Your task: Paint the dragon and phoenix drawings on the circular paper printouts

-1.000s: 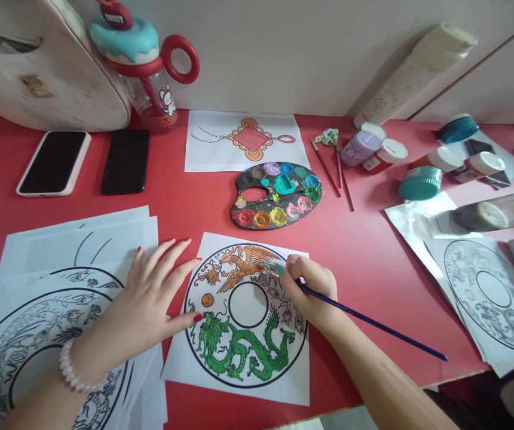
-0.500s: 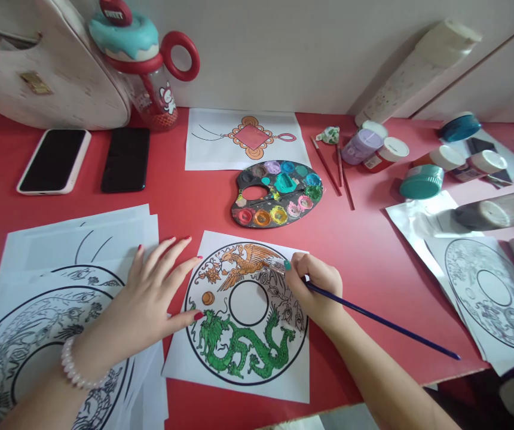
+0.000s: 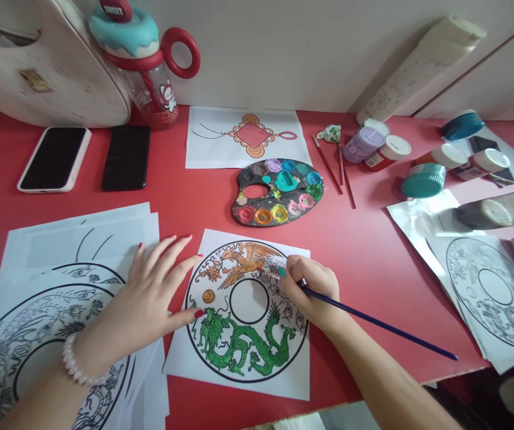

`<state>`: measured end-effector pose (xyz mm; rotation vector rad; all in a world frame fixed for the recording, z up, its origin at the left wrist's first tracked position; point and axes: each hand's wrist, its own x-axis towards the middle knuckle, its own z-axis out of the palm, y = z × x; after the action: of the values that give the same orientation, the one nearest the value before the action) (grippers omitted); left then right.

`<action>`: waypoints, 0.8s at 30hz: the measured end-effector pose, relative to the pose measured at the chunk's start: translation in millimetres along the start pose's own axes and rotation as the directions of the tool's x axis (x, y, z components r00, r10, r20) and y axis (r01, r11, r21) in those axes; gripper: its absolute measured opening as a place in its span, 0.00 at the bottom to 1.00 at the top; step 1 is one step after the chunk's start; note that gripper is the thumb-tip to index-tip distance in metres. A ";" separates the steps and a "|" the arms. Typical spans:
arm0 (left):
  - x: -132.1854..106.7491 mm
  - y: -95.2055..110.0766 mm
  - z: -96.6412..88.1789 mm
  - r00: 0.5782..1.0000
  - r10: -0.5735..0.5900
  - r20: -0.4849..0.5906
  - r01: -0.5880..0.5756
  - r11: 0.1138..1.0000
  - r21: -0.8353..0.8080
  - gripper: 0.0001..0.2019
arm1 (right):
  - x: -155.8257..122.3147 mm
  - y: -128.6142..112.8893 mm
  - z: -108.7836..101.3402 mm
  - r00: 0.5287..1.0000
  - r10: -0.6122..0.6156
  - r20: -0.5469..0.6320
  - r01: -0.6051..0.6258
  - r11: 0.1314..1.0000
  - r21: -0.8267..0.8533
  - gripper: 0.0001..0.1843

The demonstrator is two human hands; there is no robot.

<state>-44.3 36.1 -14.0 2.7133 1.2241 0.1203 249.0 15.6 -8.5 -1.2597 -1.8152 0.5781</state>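
My right hand (image 3: 313, 289) is closed around a dark blue paintbrush (image 3: 382, 322), its tip on the orange phoenix of a printed ring drawing (image 3: 284, 382). The green dragon in the lower half is coloured in; the phoenix's tail on the right is bare line work. My left hand (image 3: 153, 292) lies flat with fingers spread, its thumb tip on the drawing's left side and the rest over a stack of printed sheets (image 3: 149, 382). A dark paint palette (image 3: 266, 194) with several coloured wells sits just beyond the drawing.
Behind the palette lies a knot picture (image 3: 198, 152). Thin red brushes (image 3: 350, 188) and paint jars, including a teal jar (image 3: 424, 180), stand right. Two phones, one a black phone (image 3: 126, 158), a cup (image 3: 152, 89) and a white bag (image 3: 77, 77) are left. More sheets (image 3: 467, 322) lie far right.
My right hand has shifted slightly left, bringing the brush tip left and down to the lower part of the phoenix's body. My left hand stays in place.
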 end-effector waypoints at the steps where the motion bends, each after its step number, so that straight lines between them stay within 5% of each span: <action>1: -0.3 -0.1 -0.1 1.000 -0.002 0.004 0.002 1.000 0.000 0.34 | -0.7 0.8 -0.1 1.000 0.002 -0.005 -0.002 1.000 -0.001 0.20; 24: 1.0 0.1 -1.5 1.000 0.006 -0.001 -0.006 1.000 0.027 0.33 | -3.1 2.5 -0.5 1.000 0.016 -0.022 -0.016 1.000 -0.004 0.19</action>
<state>-43.7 37.0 -12.5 2.7409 1.2263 0.1074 251.2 13.8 -11.3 -1.2792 -1.7904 0.5676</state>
